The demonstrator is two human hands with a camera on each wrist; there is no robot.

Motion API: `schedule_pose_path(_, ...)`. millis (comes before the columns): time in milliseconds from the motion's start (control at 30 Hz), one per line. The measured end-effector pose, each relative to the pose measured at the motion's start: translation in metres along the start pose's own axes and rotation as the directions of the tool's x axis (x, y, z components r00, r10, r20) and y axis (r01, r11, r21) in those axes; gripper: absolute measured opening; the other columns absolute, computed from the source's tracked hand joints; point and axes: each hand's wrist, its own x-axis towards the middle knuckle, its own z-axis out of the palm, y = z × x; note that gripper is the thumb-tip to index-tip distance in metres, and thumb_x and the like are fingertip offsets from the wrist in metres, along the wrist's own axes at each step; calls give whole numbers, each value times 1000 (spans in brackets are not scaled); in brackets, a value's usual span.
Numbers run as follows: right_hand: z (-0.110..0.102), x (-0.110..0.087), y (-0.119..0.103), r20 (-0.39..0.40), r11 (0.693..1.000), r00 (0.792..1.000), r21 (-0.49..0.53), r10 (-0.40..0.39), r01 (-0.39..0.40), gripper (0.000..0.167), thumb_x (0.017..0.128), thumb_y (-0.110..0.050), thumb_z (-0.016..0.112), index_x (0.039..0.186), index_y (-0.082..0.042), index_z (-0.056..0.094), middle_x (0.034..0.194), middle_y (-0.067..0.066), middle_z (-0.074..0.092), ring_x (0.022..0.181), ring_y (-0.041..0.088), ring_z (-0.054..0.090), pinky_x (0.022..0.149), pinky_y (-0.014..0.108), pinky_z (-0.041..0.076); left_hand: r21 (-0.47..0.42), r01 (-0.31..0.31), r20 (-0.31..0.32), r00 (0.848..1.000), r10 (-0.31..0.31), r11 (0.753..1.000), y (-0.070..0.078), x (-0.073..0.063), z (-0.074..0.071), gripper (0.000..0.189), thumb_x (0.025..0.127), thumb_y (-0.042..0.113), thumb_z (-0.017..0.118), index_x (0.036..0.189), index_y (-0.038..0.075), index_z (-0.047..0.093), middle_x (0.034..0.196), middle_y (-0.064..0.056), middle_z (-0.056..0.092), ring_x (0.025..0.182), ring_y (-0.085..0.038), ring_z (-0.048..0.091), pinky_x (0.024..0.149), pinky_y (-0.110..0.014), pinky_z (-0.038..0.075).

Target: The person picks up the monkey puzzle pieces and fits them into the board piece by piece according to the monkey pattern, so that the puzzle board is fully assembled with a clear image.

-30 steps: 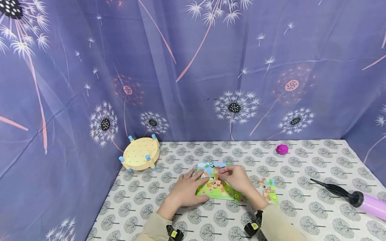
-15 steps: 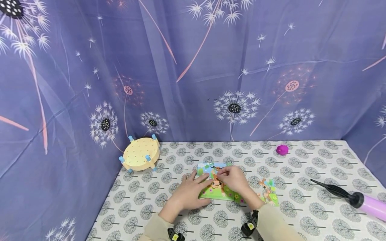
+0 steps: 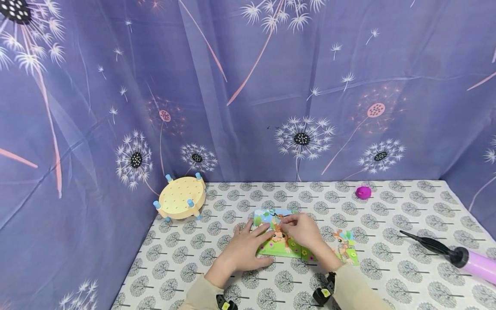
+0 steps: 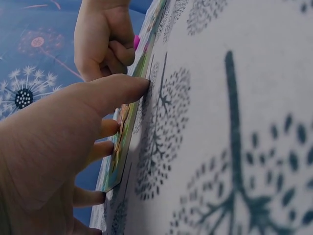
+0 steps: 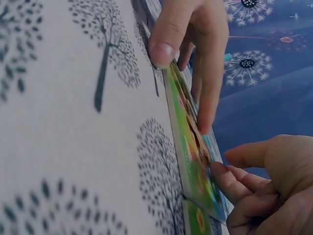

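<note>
A picture puzzle with a cartoon animal, blue sky and green grass lies flat on the cloth. My left hand rests spread over its left side, with the thumb on the near side, as the left wrist view also shows. My right hand reaches over its right part with curled fingers, and thumb and fingertip pinch at a puzzle piece near the middle. That piece is mostly hidden by the fingers. In the right wrist view the fingertips touch the puzzle face. Another picture panel lies right of the right wrist, partly covered by it.
A yellow pegged board with blue-tipped legs leans at the back left. Toward the back right lies a small magenta object. A pink hand pump with a black nozzle lies at the right. Purple dandelion curtains hang behind the tree-print cloth.
My left hand has shifted slightly right, its fingers moving on the puzzle. The animal's face now looks more joined up. The right hand stays almost in the same place.
</note>
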Motion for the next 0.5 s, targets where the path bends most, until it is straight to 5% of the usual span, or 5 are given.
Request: schedule_pose_path(500,-57,-11,30,-33,998,998,-54,-44,42,18,94,-18,75,108,-8,77,95,1,75,84,17,66,69,33,53,8,11,4,1000,-11,1000,4,3,1,78,94,71,57,160,33,41,170,2,28,151,-52,21,111,-80,22)
